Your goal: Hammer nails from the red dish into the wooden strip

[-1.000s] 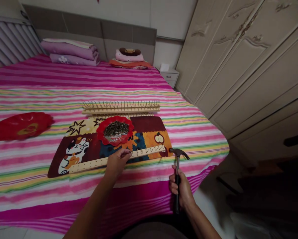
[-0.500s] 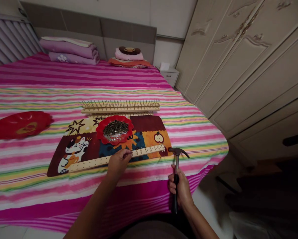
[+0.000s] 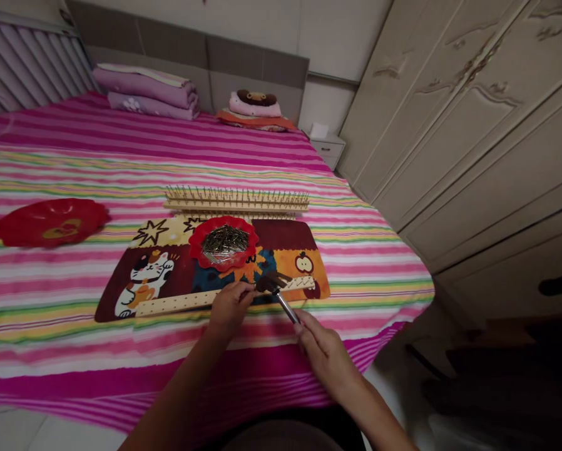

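Note:
A pale wooden strip (image 3: 178,304) with rows of small holes lies across the patterned mat (image 3: 285,230); slanted nails stand along its right part. My left hand (image 3: 231,308) rests at the strip's middle, thumb and fingertips pinched on a nail, mostly hidden by the fingers. Gripped in my right hand (image 3: 325,347) is a claw hammer (image 3: 286,305), its dark head over the strip close beside my left fingertips. Behind the strip, a red scalloped bowl (image 3: 194,244) holds a heap of loose nails (image 3: 225,241).
Beyond the mat lie wooden strips (image 3: 236,205) bristling with upright nails. A red dish (image 3: 27,222) sits to the left on the striped bedsheet (image 3: 51,275). Folded bedding (image 3: 154,94) is stacked near the headboard. Wardrobe doors (image 3: 450,125) stand at the right.
My right hand has swung the hammer leftward, from beside the strip's right end to over the strip near my left fingers. My left hand keeps its pinch at the strip. The view has shifted slightly.

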Demonstrator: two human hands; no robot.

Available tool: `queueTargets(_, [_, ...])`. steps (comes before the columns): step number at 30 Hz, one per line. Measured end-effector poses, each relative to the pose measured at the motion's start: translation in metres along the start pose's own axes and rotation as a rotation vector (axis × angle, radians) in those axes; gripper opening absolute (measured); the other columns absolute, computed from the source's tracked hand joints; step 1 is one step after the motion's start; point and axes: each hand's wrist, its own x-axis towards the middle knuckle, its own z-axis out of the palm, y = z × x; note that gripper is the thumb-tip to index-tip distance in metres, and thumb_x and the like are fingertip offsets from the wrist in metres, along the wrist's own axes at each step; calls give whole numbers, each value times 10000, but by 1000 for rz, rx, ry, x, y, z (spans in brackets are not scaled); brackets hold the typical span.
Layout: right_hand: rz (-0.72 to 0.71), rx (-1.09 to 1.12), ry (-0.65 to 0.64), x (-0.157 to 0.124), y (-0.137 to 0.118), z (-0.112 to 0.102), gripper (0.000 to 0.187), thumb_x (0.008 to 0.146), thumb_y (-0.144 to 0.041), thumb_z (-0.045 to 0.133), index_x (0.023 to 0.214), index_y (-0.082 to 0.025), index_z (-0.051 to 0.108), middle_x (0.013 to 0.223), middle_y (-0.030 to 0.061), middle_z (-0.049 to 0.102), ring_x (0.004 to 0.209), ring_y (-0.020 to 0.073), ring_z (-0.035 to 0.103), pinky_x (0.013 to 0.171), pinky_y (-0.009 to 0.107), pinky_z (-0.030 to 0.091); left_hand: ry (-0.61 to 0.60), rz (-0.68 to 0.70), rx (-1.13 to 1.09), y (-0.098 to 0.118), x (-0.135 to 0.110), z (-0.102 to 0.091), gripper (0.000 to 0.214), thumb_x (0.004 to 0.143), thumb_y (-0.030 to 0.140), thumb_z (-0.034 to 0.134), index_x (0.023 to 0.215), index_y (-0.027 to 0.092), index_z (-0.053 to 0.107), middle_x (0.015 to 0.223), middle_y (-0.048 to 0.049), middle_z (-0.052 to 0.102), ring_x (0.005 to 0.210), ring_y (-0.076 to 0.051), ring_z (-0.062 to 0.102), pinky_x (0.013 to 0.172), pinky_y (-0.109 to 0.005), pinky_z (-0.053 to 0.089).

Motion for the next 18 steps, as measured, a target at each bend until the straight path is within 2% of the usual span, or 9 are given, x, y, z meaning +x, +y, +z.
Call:
queueTargets(2, [-32, -40, -8, 4, -5, 3, 376, 898, -375, 427, 1183, -184, 583, 536, -63, 348, 464, 98, 303, 444, 227, 260, 3, 15, 0, -1, 0, 1, 118, 762, 260, 542, 732, 228, 652, 762, 4, 669, 771, -140, 596, 705, -243, 423])
queueTargets(5, [-71, -98, 6, 9, -10, 4, 375, 907, -348, 416, 1219, -198, 561, 582, -38, 437, 500, 114, 376, 486, 234, 320, -5, 35, -25, -2, -1, 1, 128, 773, 266, 534, 744, 228, 652, 775, 2, 667, 774, -138, 591, 715, -245, 420])
queueTargets(7, [-75, -144, -32, 12, -13, 2, 371, 913, -335, 405, 1230, -213, 554, 609, -25, 479, 517, 123, 407, 511, 242, 337, -8, 32, -2, -2, -1, 1, 126, 768, 263, 538, 727, 221, 649, 733, -1, 649, 743, -142, 581, 693, -249, 416])
queueTargets(11, [-32, -139, -92, 10, -12, -1, 363, 914, -343, 408, 1219, -222, 564, 573, -42, 435, 483, 113, 361, 481, 241, 290, -4, 27, 49, -3, -1, 1, 116, 753, 243, 549, 687, 215, 639, 678, 0, 623, 698, -142, 565, 654, -248, 408])
queueTargets(14, [31, -14, 30, 1, -5, -3, 402, 891, -414, 443, 1205, -197, 568, 554, -54, 402, 480, 105, 352, 468, 233, 288, 9, 52, -1, -5, -1, 1, 114, 764, 242, 545, 728, 220, 651, 751, -2, 660, 753, -139, 588, 695, -246, 424])
queueTargets(18, [268, 297, 371, -7, 12, -8, 482, 798, -513, 540, 1157, -193, 561, 558, -60, 463, 438, 90, 394, 399, 198, 305, 38, 67, -4, -7, -1, 5, 96, 756, 222, 558, 730, 214, 650, 736, -1, 659, 756, -139, 596, 700, -246, 435])
